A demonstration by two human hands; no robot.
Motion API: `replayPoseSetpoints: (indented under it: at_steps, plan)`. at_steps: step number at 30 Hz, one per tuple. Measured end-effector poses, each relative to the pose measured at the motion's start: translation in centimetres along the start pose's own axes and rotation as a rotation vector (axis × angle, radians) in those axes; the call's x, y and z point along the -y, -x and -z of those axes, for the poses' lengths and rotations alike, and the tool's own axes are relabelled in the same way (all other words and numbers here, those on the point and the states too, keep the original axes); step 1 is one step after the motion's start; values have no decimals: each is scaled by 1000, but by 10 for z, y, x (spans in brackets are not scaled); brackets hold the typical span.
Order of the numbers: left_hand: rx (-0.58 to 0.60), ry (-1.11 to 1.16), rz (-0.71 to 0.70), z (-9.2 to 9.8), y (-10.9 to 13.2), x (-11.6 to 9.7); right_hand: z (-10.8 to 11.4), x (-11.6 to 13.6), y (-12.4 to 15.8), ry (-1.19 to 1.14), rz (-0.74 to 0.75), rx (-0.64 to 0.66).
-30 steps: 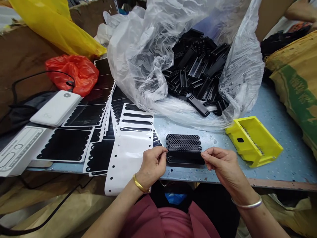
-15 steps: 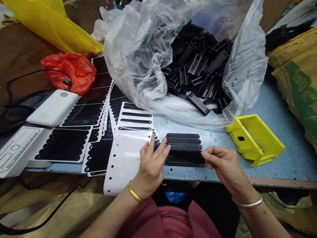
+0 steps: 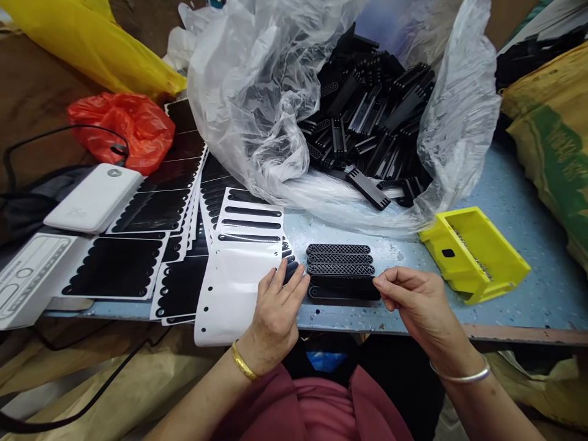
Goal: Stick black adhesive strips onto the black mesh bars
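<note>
**Hand positions.** We find the left hand (image 3: 275, 306) laid palm down. Its fingers (image 3: 294, 283) are spread and extended, with the tips resting where the white backing sheet (image 3: 239, 288) meets the row of black grille pieces (image 3: 339, 258). It pinches nothing. The right hand (image 3: 408, 300) has thumb and forefinger closed in a pinch on the right end of the black strip (image 3: 342, 282).

**Location.** The black strip lies flat on the blue table (image 3: 505, 202) near its front edge. It sits just in front of the grille pieces and touches the nearest of them.

**Risks.** We judge four:
- **Skew:** a pull from one end may skew the strip, since only its right end is gripped.
- **Creasing:** the strip may crease if it is thin film; we cannot tell its thickness.
- **Disturbed row:** the left fingertips at the row's left end may push the grille pieces out of line, as nothing fences them in.
- **Lost piece:** the table edge is near, so a loose piece could slide off.

**Appearance.** The black strip is long, narrow, round-ended, smooth and matt. The three grille pieces behind it show a fine mesh instead. Its outline resembles the black shapes on the sticker sheets (image 3: 119, 266) to the left. More black parts (image 3: 367, 116) fill the clear bag (image 3: 257, 92) behind, and a yellow tray (image 3: 478, 257) stands to the right
</note>
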State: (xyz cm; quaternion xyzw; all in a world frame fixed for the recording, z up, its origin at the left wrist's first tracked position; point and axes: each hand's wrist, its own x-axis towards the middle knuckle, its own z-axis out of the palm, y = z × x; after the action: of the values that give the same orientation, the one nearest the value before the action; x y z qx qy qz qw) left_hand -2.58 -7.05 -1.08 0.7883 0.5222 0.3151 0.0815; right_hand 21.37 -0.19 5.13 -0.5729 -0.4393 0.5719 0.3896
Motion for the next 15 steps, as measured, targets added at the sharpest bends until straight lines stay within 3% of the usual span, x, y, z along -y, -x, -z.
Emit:
replayPoseSetpoints:
  at_steps: [15]
  plan:
    - [-36, -14, -82, -2, 1, 3, -1, 12, 7, -67, 62, 2]
